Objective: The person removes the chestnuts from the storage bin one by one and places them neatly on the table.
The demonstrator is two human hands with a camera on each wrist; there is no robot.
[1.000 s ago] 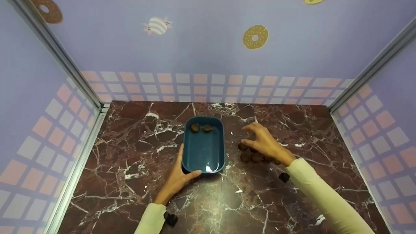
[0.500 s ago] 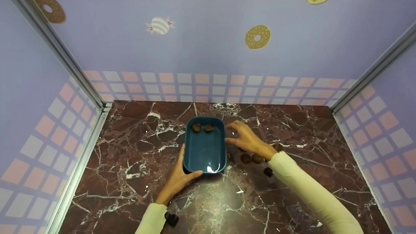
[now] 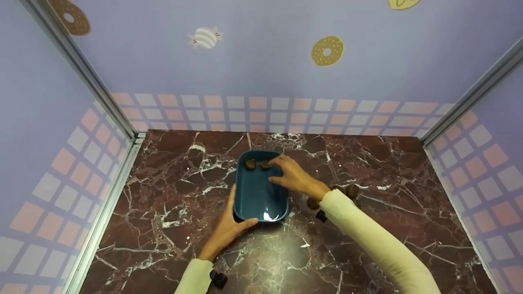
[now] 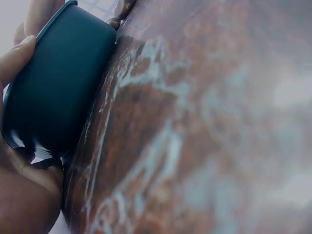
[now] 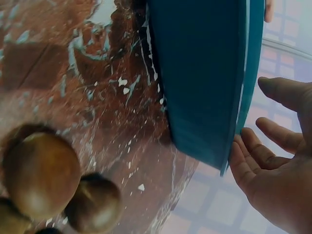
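A deep blue-green rectangular dish (image 3: 261, 196) sits on the table. Two brown chestnuts lie at its far end: a left chestnut (image 3: 250, 164) and a right chestnut (image 3: 265, 164). My left hand (image 3: 228, 228) holds the dish at its near left corner, fingers along the side and thumb at the near edge. Over the right rim reaches my right hand (image 3: 292, 176), its fingertips close to the right chestnut. In the right wrist view, thumb and fingers are apart with nothing visible between them; the fingertips are partly hidden behind the dish wall (image 5: 204, 83).
Several loose chestnuts lie on the table right of the dish, such as one chestnut (image 3: 352, 191) beside the right sleeve, which partly hides the group. The marbled table (image 3: 171, 183) is bounded by a back wall (image 3: 261, 61) and side walls.
My right hand has moved left from above the loose chestnuts, across the right rim, to over the dish. The left hand and dish have stayed in place.
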